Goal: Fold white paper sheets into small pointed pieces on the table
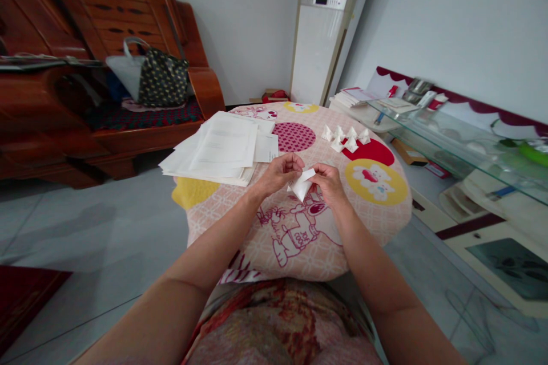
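To the right of the paper stack (pixel 226 145), the folded paper (pixel 301 188) is pinched in the grip of the right hand (pixel 329 183), while whether the grip of the left hand (pixel 280 173) is closed I cannot tell, so light, even pressing of folds seems best.

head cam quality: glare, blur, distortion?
Head view: pale glare high on the tall white unit; wooden bench looks stretched and tilted toward the left edge; folded paper is small and pale, creases hard to trace.
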Tool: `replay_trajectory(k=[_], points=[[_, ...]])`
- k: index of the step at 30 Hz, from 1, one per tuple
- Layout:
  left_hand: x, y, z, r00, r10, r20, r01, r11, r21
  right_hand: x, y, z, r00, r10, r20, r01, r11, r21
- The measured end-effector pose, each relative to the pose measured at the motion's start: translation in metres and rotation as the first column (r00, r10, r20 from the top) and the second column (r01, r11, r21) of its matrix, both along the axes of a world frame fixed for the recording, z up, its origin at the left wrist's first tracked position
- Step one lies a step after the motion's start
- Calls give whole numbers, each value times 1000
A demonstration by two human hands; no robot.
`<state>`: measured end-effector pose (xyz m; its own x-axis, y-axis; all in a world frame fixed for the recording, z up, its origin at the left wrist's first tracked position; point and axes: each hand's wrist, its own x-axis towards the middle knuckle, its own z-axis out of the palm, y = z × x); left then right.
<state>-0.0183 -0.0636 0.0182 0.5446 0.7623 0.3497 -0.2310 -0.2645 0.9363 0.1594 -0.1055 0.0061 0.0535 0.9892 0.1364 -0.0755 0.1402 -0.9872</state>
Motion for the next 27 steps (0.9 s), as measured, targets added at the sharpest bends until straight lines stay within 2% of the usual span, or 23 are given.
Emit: replay_trajectory(k=[9,16,21,25,27], points=[[-2,0,1,999,36,-19,-36,999,21,7,0,3,1000,15,12,-16,996,85],[-2,4,-3,1000,-13,4,13,1000,-16,7,-3,7,999,36,23,-37,999,34],[-4,8,-7,995,-93,-21,91,993,-74,7,-1,5,999,-14,-43,15,1000,21],[-8,10,-8,990,-95,-104,87,993,-76,13,3,2,992,-58,-115,60,998,14],[-9,10,-9,992,-87,-95,79,993,-83,16,5,1,987,-50,-150,51,999,1]])
